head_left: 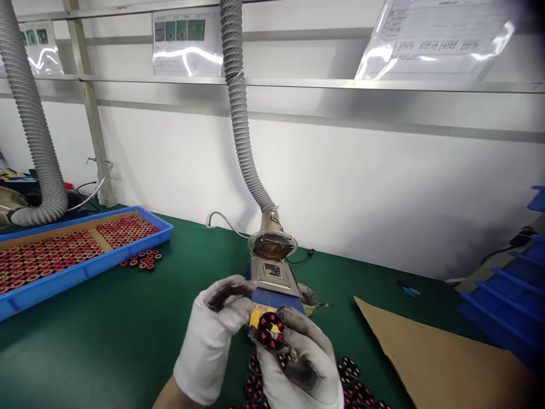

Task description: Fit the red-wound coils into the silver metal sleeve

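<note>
My right hand (pixel 304 355), in a white glove with dirty grey fingertips, pinches a round black-and-red motor stator (pixel 271 331) in front of me. Its star-shaped centre opening faces me. Just left of it is my left hand (pixel 225 309), gloved too, with the fingers bent and the thumb and fingertips drawn together. Whatever they pinch, if anything, is too small to make out. Below and beside my right hand, several more stators (pixel 357 393) lie on the green table (pixel 191 341), partly hidden by the glove.
Behind my hands stands a blue box with a metal top (pixel 275 271), under a fume hose (pixel 240 113) with a round hood. A blue tray (pixel 85 279) of stators sits left, loose ones (pixel 142 259) beside it. Cardboard (pixel 451 358) and blue racks (pixel 511 295) are at right.
</note>
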A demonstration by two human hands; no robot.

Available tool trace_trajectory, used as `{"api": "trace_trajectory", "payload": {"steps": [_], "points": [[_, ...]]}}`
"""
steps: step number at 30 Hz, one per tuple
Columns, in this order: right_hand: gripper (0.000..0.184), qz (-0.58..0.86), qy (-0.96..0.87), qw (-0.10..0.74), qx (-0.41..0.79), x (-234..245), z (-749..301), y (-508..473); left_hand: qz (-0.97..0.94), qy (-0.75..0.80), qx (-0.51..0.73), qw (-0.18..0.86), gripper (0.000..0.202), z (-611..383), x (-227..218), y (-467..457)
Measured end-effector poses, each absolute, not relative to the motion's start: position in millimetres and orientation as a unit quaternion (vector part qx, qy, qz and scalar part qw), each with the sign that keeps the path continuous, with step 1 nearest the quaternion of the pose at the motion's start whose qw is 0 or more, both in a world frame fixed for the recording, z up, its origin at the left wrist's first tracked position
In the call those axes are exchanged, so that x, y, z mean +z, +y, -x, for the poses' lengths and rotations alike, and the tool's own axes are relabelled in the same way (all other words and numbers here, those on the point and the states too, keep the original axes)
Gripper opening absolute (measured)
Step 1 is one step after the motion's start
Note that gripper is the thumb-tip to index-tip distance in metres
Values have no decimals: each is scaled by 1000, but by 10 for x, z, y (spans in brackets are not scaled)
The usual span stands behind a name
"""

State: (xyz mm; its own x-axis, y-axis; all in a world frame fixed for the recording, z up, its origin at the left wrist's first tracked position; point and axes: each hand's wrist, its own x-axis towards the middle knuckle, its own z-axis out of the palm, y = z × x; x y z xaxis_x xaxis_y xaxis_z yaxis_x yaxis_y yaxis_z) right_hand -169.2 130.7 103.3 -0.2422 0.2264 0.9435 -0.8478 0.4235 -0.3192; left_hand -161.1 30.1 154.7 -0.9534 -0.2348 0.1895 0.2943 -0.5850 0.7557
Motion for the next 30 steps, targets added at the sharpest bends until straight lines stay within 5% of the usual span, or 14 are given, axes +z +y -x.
{"api": "trace_trajectory", "payload": {"steps": [4, 12, 15, 20, 25, 30], "points": [[31, -264, -626, 555, 480, 1025, 1684, 1321, 49, -491, -867, 62, 16, 1605, 1545, 263], [34, -282, -641, 523, 486, 978, 1690, 1338, 55, -449, -871, 189, 14, 1586, 1556, 195], [37, -304, -642, 527, 466, 982, 1700, 1369, 75, -539, -834, 94, 24, 1563, 1612, 178], [29, -330, -671, 539, 388, 991, 1719, 1425, 84, -542, -834, 65, 3, 1602, 1557, 272], [37, -287, -665, 535, 434, 960, 1747, 1443, 47, -461, -869, 173, 11, 1634, 1542, 209], [34, -255, -669, 532, 453, 917, 1729, 1412, 56, -520, -851, 51, 25, 1578, 1608, 160]]}}
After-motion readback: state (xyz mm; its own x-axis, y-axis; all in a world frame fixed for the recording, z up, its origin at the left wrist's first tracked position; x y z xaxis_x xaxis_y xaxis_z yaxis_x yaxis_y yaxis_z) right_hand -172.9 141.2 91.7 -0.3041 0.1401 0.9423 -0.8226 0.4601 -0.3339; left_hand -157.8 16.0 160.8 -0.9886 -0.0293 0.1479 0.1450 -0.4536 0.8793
